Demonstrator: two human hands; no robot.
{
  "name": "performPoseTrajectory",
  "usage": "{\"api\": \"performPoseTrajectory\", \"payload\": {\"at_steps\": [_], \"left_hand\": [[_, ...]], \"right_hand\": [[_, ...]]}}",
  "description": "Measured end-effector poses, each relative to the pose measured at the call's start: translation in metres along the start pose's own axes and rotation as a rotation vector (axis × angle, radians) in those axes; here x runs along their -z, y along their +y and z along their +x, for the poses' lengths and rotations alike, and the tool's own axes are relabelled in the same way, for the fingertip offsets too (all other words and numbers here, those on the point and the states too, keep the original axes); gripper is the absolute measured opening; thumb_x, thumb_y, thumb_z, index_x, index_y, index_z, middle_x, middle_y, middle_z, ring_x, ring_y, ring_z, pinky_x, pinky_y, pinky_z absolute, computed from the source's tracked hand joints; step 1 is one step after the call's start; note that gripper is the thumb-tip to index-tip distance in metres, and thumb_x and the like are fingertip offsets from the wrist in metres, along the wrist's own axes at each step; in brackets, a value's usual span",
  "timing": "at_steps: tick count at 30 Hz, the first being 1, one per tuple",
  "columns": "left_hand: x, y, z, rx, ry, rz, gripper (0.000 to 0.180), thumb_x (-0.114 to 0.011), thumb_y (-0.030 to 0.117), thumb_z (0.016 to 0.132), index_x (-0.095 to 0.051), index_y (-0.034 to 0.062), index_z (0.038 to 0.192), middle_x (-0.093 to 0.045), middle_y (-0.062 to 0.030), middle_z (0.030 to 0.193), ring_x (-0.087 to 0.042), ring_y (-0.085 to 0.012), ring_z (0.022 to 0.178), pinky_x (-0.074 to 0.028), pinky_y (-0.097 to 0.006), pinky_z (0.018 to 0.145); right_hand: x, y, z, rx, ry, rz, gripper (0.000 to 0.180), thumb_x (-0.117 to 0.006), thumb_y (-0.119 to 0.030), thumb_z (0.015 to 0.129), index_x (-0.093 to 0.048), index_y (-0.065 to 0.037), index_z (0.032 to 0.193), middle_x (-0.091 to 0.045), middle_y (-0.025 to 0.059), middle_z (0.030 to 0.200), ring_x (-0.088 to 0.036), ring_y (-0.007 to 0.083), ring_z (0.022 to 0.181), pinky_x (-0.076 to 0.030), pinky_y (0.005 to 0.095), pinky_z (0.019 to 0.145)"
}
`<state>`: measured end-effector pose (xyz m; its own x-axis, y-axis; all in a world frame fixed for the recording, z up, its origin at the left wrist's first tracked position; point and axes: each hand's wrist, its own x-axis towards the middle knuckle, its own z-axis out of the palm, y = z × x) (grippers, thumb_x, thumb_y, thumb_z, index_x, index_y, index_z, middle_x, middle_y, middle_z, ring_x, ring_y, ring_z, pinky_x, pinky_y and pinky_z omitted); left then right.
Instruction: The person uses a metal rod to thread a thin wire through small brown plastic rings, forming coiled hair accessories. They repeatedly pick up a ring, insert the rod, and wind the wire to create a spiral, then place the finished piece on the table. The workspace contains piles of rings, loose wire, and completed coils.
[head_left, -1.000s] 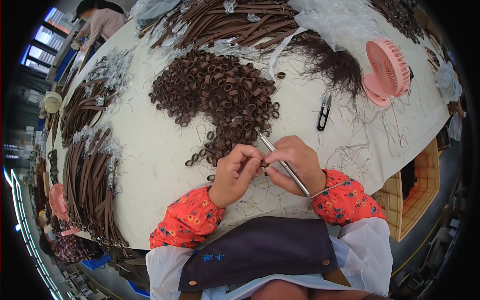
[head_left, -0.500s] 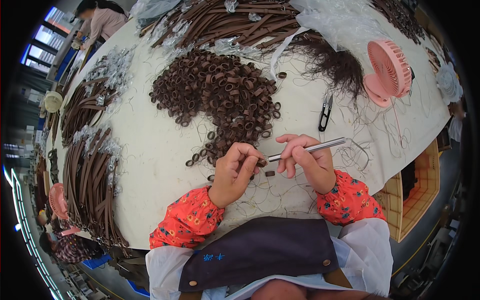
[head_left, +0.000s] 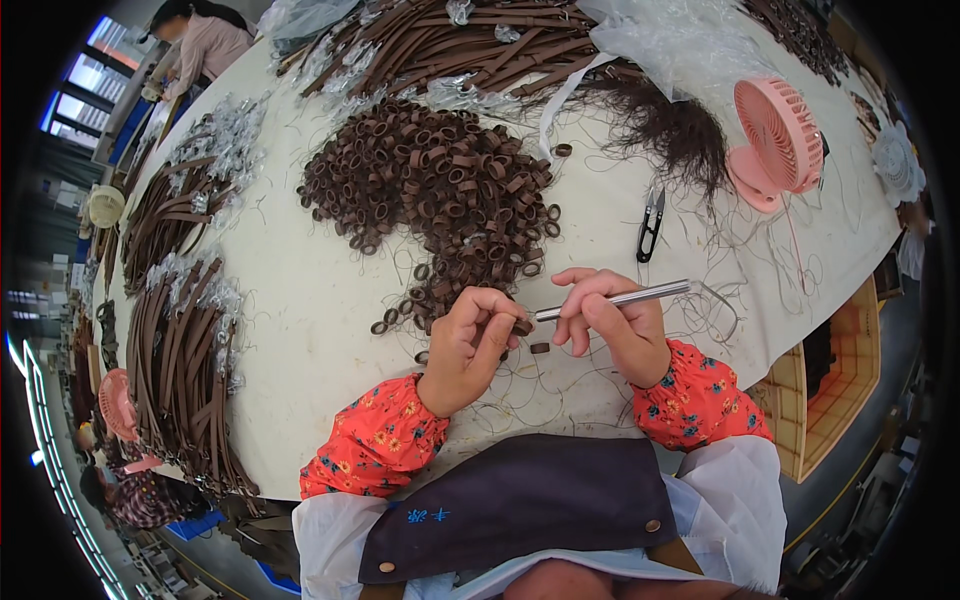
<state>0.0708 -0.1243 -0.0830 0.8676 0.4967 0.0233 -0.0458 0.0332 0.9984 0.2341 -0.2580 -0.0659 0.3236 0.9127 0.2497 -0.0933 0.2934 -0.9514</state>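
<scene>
Between thumb and fingers, my left hand (head_left: 470, 340) pinches a small brown strap loop (head_left: 522, 327). My right hand (head_left: 622, 322) is closed round a slim silver metal pen-like tool (head_left: 650, 294), whose tip meets or nearly meets the loop; the exact contact is too small to tell. Just below the tip, another loose brown loop (head_left: 540, 348) lies on the white tabletop. A large heap of brown strap loops (head_left: 470, 180) spreads beyond my left hand. Past my right hand lie black-handled thread snips (head_left: 650, 228).
A pink fan (head_left: 775, 140) stands at the right, near a tangle of dark threads (head_left: 665, 125). Bundles of brown straps (head_left: 180, 370) with clear wrapping lie left, more straps (head_left: 480, 45) at the far side. A wooden crate (head_left: 825, 380) stands beside the table's right edge. Another person (head_left: 205, 45) works far left.
Both hands keep almost the same place and grip. The metal tool's angle has barely shifted. Otherwise the table looks the same.
</scene>
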Motion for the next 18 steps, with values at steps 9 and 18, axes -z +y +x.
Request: {"api": "performPoseTrajectory", "payload": {"at_steps": [9, 18], "left_hand": [[-0.002, -0.006, -0.001, -0.024, -0.017, -0.001, 0.012, -0.051, 0.006, 0.096, -0.052, -0.0005, 0.107, -0.065, -0.0071, 0.092, -0.06, -0.0077, 0.076, -0.049, -0.021, 0.067], [0.006, -0.001, 0.004, 0.142, -0.067, -0.065, 0.013, -0.062, 0.005, 0.091, -0.062, 0.0003, 0.102, -0.065, -0.0022, 0.088, -0.055, -0.0028, 0.07, -0.042, -0.018, 0.058]], "right_hand": [[-0.009, 0.01, 0.008, 0.407, 0.003, -0.801, 0.039, -0.073, -0.005, 0.07, -0.057, -0.01, 0.105, -0.063, 0.003, 0.09, -0.06, 0.025, 0.078, -0.044, 0.0358, 0.074], [-0.006, 0.004, 0.008, 0.407, 0.06, -0.782, 0.038, -0.07, 0.001, 0.067, -0.058, -0.011, 0.101, -0.063, 0.0028, 0.087, -0.06, 0.0238, 0.076, -0.044, 0.0358, 0.072]]}}
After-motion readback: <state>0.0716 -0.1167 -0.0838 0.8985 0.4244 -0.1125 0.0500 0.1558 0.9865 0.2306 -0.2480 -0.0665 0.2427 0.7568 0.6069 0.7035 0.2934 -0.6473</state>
